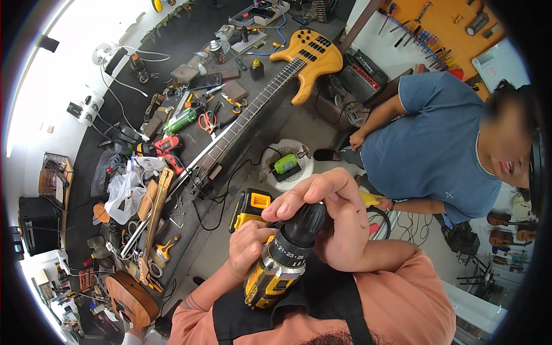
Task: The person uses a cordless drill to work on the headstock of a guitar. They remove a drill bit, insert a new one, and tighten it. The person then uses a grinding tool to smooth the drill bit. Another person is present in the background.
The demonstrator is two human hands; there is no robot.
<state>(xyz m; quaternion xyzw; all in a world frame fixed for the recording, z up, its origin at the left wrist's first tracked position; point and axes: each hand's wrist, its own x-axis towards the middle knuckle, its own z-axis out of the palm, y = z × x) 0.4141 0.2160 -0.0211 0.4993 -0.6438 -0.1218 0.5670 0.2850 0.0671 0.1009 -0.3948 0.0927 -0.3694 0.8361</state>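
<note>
A yellow-and-black cordless drill [272, 282] is held close in front of my chest, its black chuck [306, 223] tilted up and to the right. My left hand [247, 248] is closed round its grip, between the body and the battery pack [251, 208]. The fingers of my right hand [347, 221] curl over and around the chuck from the right side. Whether a bit sits in the chuck cannot be seen, since that hand covers its front.
Left of me, a dark workbench holds a bass guitar [310, 53], a red drill [168, 150], scissors [236, 104] and wood pieces. A white stool [277, 185] carries a green power tool [286, 165]. At right stands a person in a blue shirt [428, 144]; cables lie on the floor.
</note>
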